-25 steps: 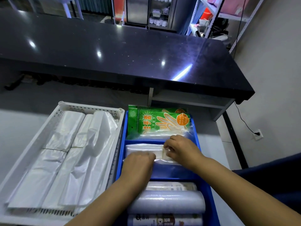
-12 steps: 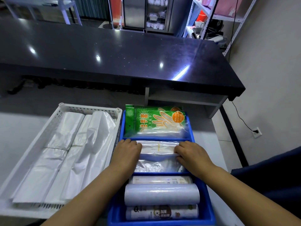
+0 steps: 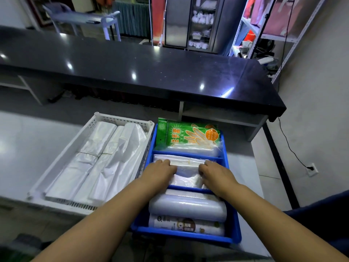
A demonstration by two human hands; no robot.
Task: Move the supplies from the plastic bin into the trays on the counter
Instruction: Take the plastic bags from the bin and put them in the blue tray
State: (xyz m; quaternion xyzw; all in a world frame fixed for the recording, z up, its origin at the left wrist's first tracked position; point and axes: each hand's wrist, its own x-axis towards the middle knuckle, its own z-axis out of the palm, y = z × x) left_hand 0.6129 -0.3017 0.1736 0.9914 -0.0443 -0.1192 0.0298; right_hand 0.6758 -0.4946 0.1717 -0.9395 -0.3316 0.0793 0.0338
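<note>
A blue divided tray lies on the grey counter in front of me. Its far compartment holds green glove packs. In the middle compartment lies a bundle of clear plastic bags; my left hand presses on its left end and my right hand on its right end, fingers curled over the plastic. The near compartment holds rolls of plastic film and a printed roll. To the left, a white perforated tray holds folded white plastic bags.
A long black countertop runs across beyond the trays. Metal shelving stands at the back right. A wall socket with a cable is low on the right wall. A dark blue object sits at the right edge.
My hands moved apart from the bundle's middle to its two ends, then crept slightly inward. The camera view tilted up, so the trays now sit lower in view.
</note>
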